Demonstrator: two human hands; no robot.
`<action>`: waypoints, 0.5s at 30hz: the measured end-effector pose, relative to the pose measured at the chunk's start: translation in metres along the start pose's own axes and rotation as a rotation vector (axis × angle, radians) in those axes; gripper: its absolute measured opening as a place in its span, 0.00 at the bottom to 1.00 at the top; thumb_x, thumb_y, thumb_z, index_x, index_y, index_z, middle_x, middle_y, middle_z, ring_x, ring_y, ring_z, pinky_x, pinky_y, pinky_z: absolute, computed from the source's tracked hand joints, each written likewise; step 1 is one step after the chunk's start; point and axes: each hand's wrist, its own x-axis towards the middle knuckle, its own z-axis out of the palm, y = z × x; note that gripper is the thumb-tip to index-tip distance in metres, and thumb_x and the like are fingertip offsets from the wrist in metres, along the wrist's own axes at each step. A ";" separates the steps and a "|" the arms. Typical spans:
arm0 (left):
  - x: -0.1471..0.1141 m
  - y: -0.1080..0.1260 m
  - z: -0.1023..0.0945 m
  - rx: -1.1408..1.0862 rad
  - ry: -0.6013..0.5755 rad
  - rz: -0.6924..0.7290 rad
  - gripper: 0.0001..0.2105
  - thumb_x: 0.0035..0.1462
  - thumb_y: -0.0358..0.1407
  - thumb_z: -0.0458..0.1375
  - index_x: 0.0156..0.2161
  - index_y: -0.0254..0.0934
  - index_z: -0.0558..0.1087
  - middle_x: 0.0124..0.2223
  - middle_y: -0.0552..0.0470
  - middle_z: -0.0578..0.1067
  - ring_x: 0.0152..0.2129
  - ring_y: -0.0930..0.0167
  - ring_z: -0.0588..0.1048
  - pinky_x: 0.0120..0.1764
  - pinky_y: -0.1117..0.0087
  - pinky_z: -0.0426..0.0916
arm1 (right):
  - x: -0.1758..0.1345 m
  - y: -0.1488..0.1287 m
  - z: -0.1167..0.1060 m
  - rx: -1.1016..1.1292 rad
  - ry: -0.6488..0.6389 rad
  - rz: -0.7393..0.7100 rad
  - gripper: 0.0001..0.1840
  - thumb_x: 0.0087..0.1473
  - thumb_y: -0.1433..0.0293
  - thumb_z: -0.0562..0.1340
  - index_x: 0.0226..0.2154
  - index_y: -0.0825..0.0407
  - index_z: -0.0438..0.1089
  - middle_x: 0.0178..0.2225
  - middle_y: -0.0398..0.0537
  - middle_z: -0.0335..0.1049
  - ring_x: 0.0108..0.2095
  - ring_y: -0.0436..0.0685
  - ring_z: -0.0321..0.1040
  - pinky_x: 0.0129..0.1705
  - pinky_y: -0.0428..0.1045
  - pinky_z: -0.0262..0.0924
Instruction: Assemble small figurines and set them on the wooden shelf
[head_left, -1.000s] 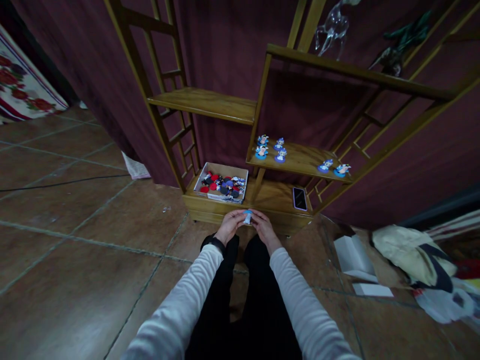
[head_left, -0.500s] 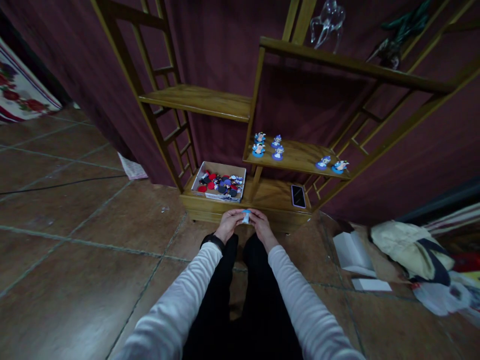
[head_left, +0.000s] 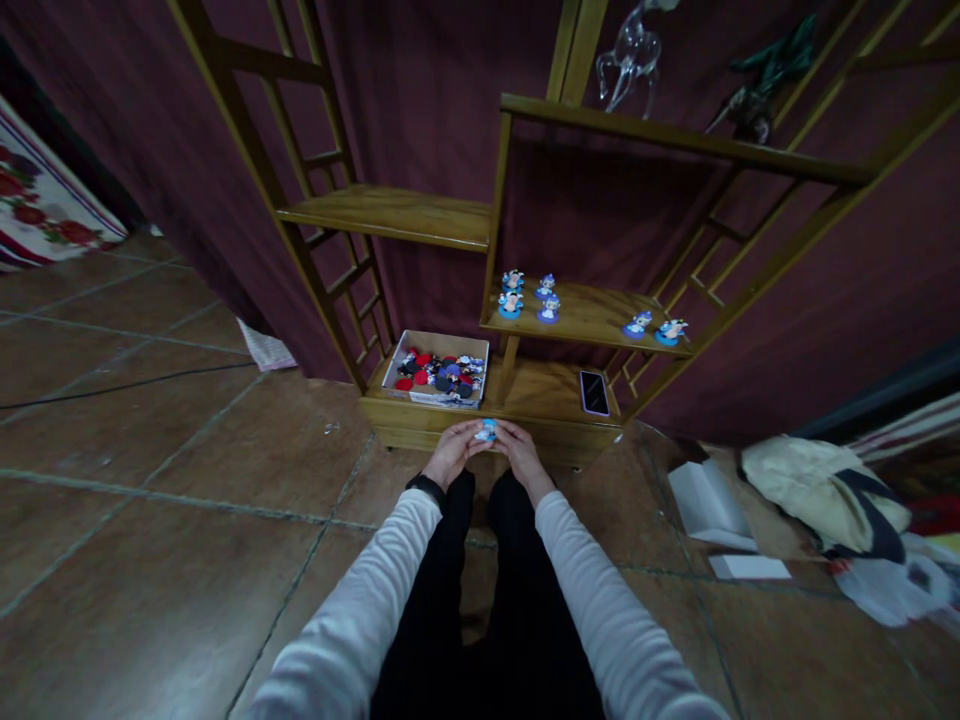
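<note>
A small blue-and-white figurine (head_left: 486,430) is held between the fingertips of both hands, in front of the low shelf. My left hand (head_left: 452,452) pinches it from the left, and my right hand (head_left: 520,450) grips its right side. Just beyond my hands stands an open cardboard box (head_left: 431,399) filled with several figurines on red, black and purple bases. On the middle shelf (head_left: 585,309) several similar figurines are set out: blue-based ones (head_left: 511,305) and purple-based ones (head_left: 548,308) at its left, one of each at its right.
A phone (head_left: 594,393) lies on the bottom shelf, right of the box. Glass horse (head_left: 634,58) and dark green ornament (head_left: 772,65) stand higher up. On the floor to the right are a white box (head_left: 711,503), a cream bag (head_left: 821,490) and a plastic bag (head_left: 896,580).
The figurine has been turned in my fingers, so more of its blue part now faces up. My hands stay in nearly the same place, and the view has shifted slightly.
</note>
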 end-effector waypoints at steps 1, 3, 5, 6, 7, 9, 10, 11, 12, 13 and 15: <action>0.000 0.000 0.000 0.000 0.004 -0.002 0.10 0.48 0.30 0.61 0.37 0.28 0.73 0.32 0.43 0.77 0.27 0.71 0.76 0.34 0.70 0.73 | -0.001 0.000 0.001 -0.006 -0.002 -0.001 0.19 0.38 0.60 0.67 0.34 0.51 0.72 0.35 0.48 0.73 0.35 0.54 0.69 0.39 0.51 0.65; -0.001 0.000 0.000 -0.008 0.005 -0.003 0.10 0.50 0.30 0.60 0.39 0.28 0.72 0.33 0.43 0.77 0.27 0.71 0.76 0.34 0.69 0.73 | -0.002 -0.001 0.002 -0.019 0.010 -0.018 0.18 0.39 0.60 0.66 0.35 0.51 0.72 0.36 0.47 0.73 0.35 0.54 0.69 0.37 0.50 0.65; -0.001 0.000 0.001 -0.020 -0.007 -0.014 0.11 0.52 0.30 0.58 0.41 0.29 0.72 0.35 0.43 0.77 0.28 0.71 0.77 0.34 0.69 0.73 | -0.002 -0.002 0.003 -0.033 0.034 -0.054 0.19 0.40 0.60 0.65 0.37 0.49 0.70 0.37 0.46 0.72 0.35 0.53 0.69 0.36 0.49 0.66; -0.001 0.000 0.001 -0.024 -0.014 -0.023 0.11 0.52 0.29 0.57 0.42 0.29 0.71 0.36 0.42 0.77 0.29 0.70 0.77 0.35 0.69 0.73 | -0.002 -0.002 0.003 -0.044 0.044 -0.072 0.19 0.41 0.60 0.64 0.38 0.48 0.70 0.38 0.45 0.71 0.36 0.53 0.68 0.35 0.49 0.66; -0.002 0.000 0.002 -0.027 -0.017 -0.031 0.11 0.53 0.28 0.57 0.43 0.29 0.71 0.37 0.42 0.77 0.30 0.70 0.77 0.36 0.69 0.73 | -0.002 -0.002 0.003 -0.062 0.054 -0.086 0.18 0.41 0.60 0.64 0.38 0.48 0.69 0.38 0.45 0.71 0.36 0.53 0.68 0.35 0.48 0.66; -0.002 0.000 0.003 -0.032 -0.015 -0.042 0.11 0.53 0.27 0.56 0.43 0.28 0.71 0.36 0.42 0.77 0.31 0.70 0.77 0.38 0.69 0.72 | 0.000 0.000 0.003 -0.115 0.073 -0.104 0.16 0.43 0.60 0.63 0.36 0.48 0.70 0.37 0.45 0.72 0.36 0.53 0.68 0.35 0.48 0.66; -0.001 0.000 0.003 -0.034 -0.012 -0.043 0.11 0.53 0.26 0.56 0.42 0.28 0.71 0.36 0.41 0.77 0.31 0.70 0.77 0.38 0.68 0.72 | 0.000 0.001 0.003 -0.143 0.086 -0.111 0.15 0.43 0.60 0.62 0.35 0.49 0.70 0.37 0.45 0.72 0.36 0.53 0.68 0.36 0.49 0.65; -0.001 0.000 0.003 -0.036 -0.007 -0.042 0.10 0.53 0.26 0.55 0.42 0.27 0.71 0.35 0.41 0.77 0.32 0.70 0.77 0.38 0.68 0.72 | 0.001 0.002 0.003 -0.169 0.096 -0.117 0.15 0.43 0.60 0.62 0.35 0.49 0.70 0.36 0.46 0.72 0.36 0.54 0.68 0.37 0.49 0.65; -0.001 0.000 0.003 -0.037 -0.001 -0.039 0.10 0.54 0.26 0.55 0.41 0.27 0.71 0.35 0.41 0.77 0.32 0.70 0.77 0.39 0.68 0.72 | 0.002 0.003 0.002 -0.192 0.103 -0.124 0.15 0.43 0.61 0.62 0.34 0.50 0.71 0.36 0.46 0.72 0.37 0.54 0.68 0.38 0.50 0.65; -0.001 0.000 0.003 -0.037 0.004 -0.035 0.09 0.54 0.26 0.55 0.41 0.27 0.72 0.35 0.41 0.77 0.32 0.70 0.77 0.39 0.68 0.72 | 0.003 0.004 0.002 -0.214 0.105 -0.133 0.15 0.43 0.61 0.62 0.35 0.50 0.71 0.37 0.46 0.72 0.37 0.55 0.68 0.40 0.51 0.64; 0.000 0.000 0.003 -0.039 0.013 -0.028 0.09 0.53 0.25 0.55 0.40 0.27 0.72 0.35 0.42 0.77 0.31 0.70 0.76 0.39 0.68 0.72 | 0.005 0.005 0.001 -0.256 0.098 -0.150 0.15 0.42 0.63 0.62 0.35 0.51 0.72 0.37 0.46 0.73 0.38 0.55 0.68 0.45 0.52 0.62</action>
